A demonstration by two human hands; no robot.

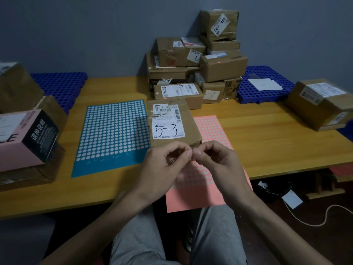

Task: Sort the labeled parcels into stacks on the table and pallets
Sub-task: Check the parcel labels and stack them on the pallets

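The parcel [172,121] marked 5-3 lies flat on the tabletop [267,142], partly over the pink sticker sheet [191,196] and beside the blue sticker sheet [114,134]; just before it the left hand [164,169] and right hand [219,165] meet at the fingertips with curled fingers; whether their grip pinches anything, I cannot tell.

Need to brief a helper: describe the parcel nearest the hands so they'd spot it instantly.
Start at the wooden table and the pile of boxes against the wall. In front of it, between the teal sheet and the pink sheet, lies a flat brown parcel. Its label alone reads "5-3" in big black handwriting.
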